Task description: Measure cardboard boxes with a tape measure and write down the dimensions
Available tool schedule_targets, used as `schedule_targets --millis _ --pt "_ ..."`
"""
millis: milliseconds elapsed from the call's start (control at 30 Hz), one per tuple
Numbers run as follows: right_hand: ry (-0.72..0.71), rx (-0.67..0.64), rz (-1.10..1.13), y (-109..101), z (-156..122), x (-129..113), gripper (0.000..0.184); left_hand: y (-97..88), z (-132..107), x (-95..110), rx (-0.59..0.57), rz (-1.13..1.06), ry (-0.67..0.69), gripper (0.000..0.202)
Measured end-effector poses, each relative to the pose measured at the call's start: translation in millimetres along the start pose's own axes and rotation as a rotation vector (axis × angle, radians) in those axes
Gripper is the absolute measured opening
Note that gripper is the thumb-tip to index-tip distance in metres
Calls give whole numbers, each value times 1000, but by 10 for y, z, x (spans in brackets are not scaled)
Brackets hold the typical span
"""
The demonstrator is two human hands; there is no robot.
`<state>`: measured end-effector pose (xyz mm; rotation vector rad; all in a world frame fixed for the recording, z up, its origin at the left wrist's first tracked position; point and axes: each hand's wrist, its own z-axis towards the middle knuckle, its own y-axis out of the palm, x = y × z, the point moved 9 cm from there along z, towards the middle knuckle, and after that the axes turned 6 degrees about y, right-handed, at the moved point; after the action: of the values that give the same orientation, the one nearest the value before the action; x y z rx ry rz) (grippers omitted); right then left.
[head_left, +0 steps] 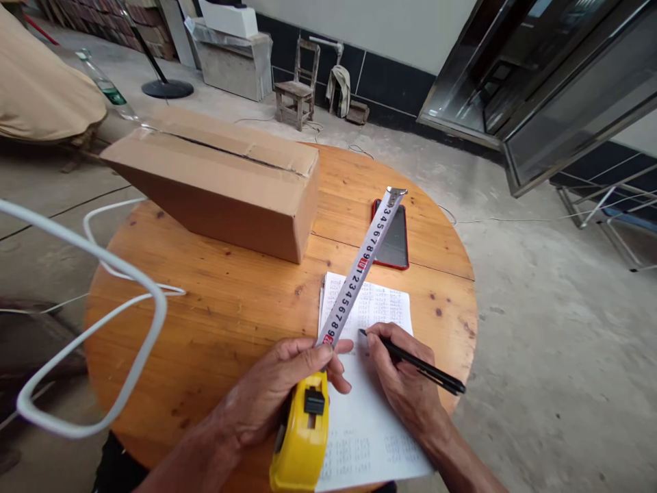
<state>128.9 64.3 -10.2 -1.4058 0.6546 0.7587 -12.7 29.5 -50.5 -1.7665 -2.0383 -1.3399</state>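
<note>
Left hand (pixel 287 373) and right hand (pixel 405 376) are near each other but apart, both occupied. From my end, I have the left gripping a yellow tape measure (pixel 302 445), thumb pressed on the blade (pixel 356 274) just beyond the case; the right pinches a black pen (pixel 428 370), its tip low over the paper sheets (pixel 354 404). I can't tell whether it touches them.

I judge the recording work partway along: the blade is drawn out, and columns of writing fill the top and bottom of the upper sheet. A barer band between them looks unfilled, though fingers hide some of it from me. I can't make out the entries.

Past the sheets, the hooked blade end hangs over a red-edged phone (pixel 395 239) on the round wooden table (pixel 230 308). Left of that I see a cardboard box (pixel 220 185), top flaps shut; the blade is well apart from it, so I see no measurement being read off it now. Farther off, a bottle (pixel 110 89) stands behind the box, and a small wooden chair (pixel 295 89) is by the wall.
</note>
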Motion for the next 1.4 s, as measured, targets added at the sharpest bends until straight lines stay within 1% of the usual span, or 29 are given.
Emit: schedule_targets --millis 133,333,433,733,833,1000,1233,1400 --pt "-11 4 -8 8 8 -11 10 -3 2 -11 2 4 -6 32" --pt "-40 0 -31 9 16 -50 13 -6 -7 11 1 -27 30 29" --pt "-13 -9 -25 3 6 -28 13 4 -16 21 -4 0 22 30" --pt "49 80 39 -99 -18 59 14 -6 -5 37 12 9 38 28" --pt "67 56 78 -84 -26 91 14 -3 -7 32 6 28 36 30" --pt "99 35 96 -49 -29 141 17 3 0 34 -11 8 54 26" --pt "39 58 9 -67 -8 45 18 0 11 29 -9 21 47 27" --pt "35 57 -1 -58 1 20 19 -13 -2 45 12 65 54 31"
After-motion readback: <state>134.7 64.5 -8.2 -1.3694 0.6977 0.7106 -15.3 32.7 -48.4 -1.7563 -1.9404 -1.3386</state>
